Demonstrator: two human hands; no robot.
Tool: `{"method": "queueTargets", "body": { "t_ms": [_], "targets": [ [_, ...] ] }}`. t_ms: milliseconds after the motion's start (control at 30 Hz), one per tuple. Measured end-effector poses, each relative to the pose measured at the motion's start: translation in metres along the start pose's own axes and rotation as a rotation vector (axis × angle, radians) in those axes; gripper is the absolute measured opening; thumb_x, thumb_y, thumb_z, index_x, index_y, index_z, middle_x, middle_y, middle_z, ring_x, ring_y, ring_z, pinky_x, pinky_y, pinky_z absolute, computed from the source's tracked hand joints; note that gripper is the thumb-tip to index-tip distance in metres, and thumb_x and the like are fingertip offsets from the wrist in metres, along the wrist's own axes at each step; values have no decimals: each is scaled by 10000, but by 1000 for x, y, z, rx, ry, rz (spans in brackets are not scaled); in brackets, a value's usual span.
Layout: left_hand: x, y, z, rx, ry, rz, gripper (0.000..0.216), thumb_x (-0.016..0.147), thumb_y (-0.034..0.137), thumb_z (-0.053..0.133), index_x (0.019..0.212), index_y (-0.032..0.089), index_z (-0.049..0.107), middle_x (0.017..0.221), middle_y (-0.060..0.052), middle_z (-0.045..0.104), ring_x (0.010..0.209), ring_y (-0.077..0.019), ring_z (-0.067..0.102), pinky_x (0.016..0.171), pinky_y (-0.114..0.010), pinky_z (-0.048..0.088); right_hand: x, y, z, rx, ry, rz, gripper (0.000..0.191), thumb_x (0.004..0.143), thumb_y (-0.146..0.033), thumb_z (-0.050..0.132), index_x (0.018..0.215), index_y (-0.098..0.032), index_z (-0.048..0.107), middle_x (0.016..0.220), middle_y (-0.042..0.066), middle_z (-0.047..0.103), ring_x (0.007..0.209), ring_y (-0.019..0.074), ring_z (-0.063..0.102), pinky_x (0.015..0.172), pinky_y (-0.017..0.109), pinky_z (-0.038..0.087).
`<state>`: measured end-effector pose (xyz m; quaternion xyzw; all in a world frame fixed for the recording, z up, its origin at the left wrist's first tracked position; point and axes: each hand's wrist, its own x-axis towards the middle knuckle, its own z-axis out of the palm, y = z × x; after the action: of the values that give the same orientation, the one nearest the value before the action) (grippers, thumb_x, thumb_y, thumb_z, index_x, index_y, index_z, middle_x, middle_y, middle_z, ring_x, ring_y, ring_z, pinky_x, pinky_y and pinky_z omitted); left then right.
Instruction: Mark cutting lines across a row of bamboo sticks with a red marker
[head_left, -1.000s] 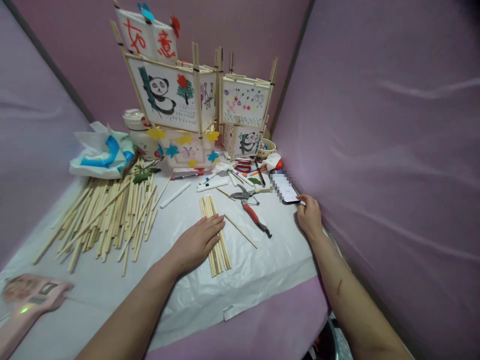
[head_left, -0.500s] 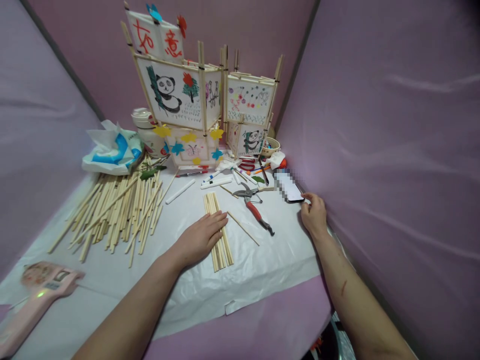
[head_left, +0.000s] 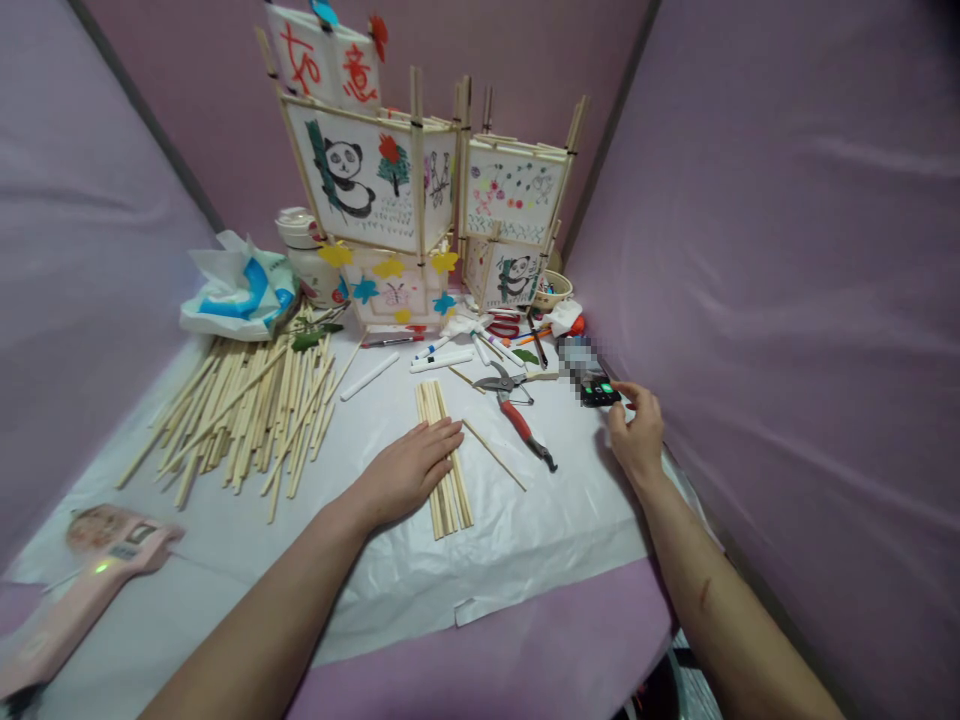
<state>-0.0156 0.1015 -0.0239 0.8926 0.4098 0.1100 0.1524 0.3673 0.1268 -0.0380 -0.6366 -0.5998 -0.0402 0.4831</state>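
Left hand (head_left: 409,470): flat, palm down, fingers extended together, pressing a row of pale split-bamboo sticks (head_left: 433,405) at centre frame on the white plastic sheet (head_left: 420,590) covering the counter. Right hand (head_left: 637,435): loosely curled, gripping nothing, fingertip at the corner of a black smartphone with lit screen (head_left: 600,390), centre right. Red-handled pruning shears (head_left: 521,415) lie between them. Risk, as judged: uneven palm pressure could roll the sticks out of line on the slick sheet.
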Motion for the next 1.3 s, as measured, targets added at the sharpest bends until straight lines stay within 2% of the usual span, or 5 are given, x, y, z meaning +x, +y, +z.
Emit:
{"method": "queueTargets", "body": {
  "t_ms": [200, 400, 533, 667, 1300],
  "targets": [
    [-1, 3, -1, 2, -9, 1, 465, 1048, 304, 371, 1478, 189, 506, 1591, -56, 429, 1507, -203, 343, 1250, -431, 266, 11, -108, 17, 466, -472, -74, 229, 910, -242, 511, 1081, -220, 662, 1093, 83, 718, 983, 232, 670, 893, 399, 527],
    [-1, 6, -3, 4, -4, 7, 463, 1040, 294, 384, 1472, 194, 516, 1586, -65, 436, 1503, -222, 350, 1253, -439, 250, 39, -180, 105, 814, -901, -102, 188, 864, -183, 548, 974, -230, 693, 1038, 35, 723, 1030, 210, 656, 1011, 417, 488],
    [-1, 6, -2, 4, -18, 2, 465, 1042, 294, 386, 1478, 188, 508, 1587, -64, 437, 1505, -215, 347, 1255, -421, 238, 42, -187, 165, 897, -1003, 52, 154, 780, -159, 586, 859, -224, 700, 967, 23, 726, 1011, 199, 644, 1102, 454, 433],
    [-1, 5, 1, -33, -8, -10, 466, 1040, 307, 387, 1481, 215, 503, 1605, -50, 401, 1518, -205, 319, 1252, -419, 238, 37, -184, 192, 953, -1051, 91, 129, 779, -221, 593, 849, -229, 701, 965, 20, 739, 1008, 196, 656, 1097, 458, 451],
    [-1, 6, 1, -44, 5, -18, 472, 1030, 302, 395, 1476, 198, 509, 1602, -61, 404, 1516, -210, 324, 1252, -420, 244, 32, -190, 211, 1111, -1144, 278, 191, 763, -234, 625, 951, -211, 608, 930, 41, 762, 868, 190, 754, 955, 405, 558]
  ]
}}
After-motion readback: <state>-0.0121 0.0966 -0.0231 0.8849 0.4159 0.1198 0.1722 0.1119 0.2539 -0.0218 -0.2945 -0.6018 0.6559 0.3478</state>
